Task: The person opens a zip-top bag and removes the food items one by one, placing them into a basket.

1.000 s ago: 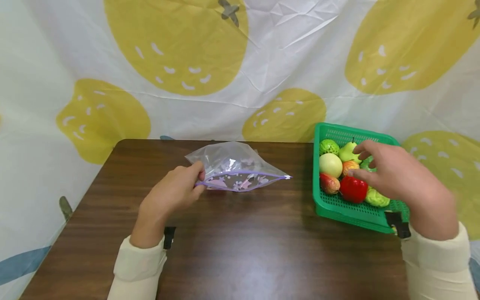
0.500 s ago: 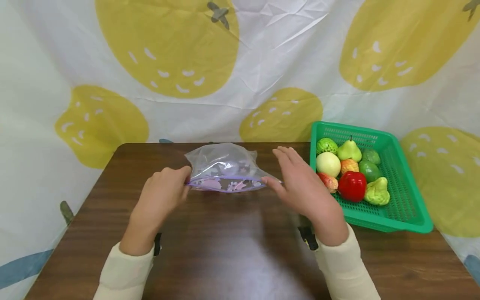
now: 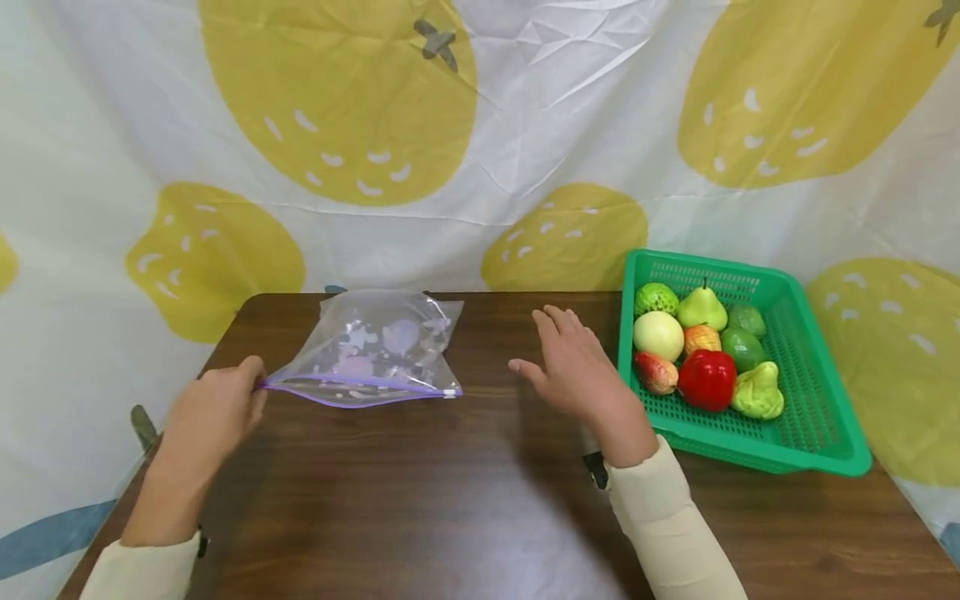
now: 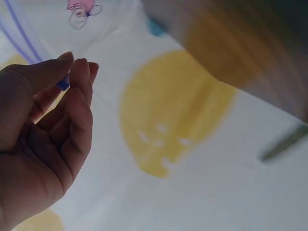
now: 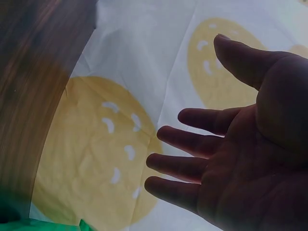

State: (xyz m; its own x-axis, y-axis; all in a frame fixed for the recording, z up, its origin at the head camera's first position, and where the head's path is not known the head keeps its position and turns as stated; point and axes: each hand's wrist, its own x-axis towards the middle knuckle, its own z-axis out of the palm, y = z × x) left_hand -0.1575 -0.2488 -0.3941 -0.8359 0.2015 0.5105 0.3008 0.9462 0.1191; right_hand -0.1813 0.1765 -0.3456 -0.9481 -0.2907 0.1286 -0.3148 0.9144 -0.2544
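A clear zip bag (image 3: 375,337) with a purple zip edge and printed pink and white shapes lies on the table's left half. Its mouth gapes slightly toward me, and a white slider (image 3: 450,392) sits at the right end of the zip. My left hand (image 3: 210,417) pinches the bag's left corner between thumb and fingertips; in the left wrist view the purple strip (image 4: 62,84) ends between them. My right hand (image 3: 581,379) hovers between the bag and the basket, fingers straight, thumb spread, touching nothing. Whatever lies inside the bag is hard to make out.
At the right stands a green plastic basket (image 3: 817,375) holding several fruits and vegetables, among them a red bell pepper (image 3: 707,380), a green pear (image 3: 702,307) and a pale round fruit (image 3: 658,336). A lemon-print cloth (image 3: 555,125) hangs behind the brown table (image 3: 420,500).
My right hand came left from over the basket to the bag's right end and is now apart from it. The left hand has drawn the bag to the left.
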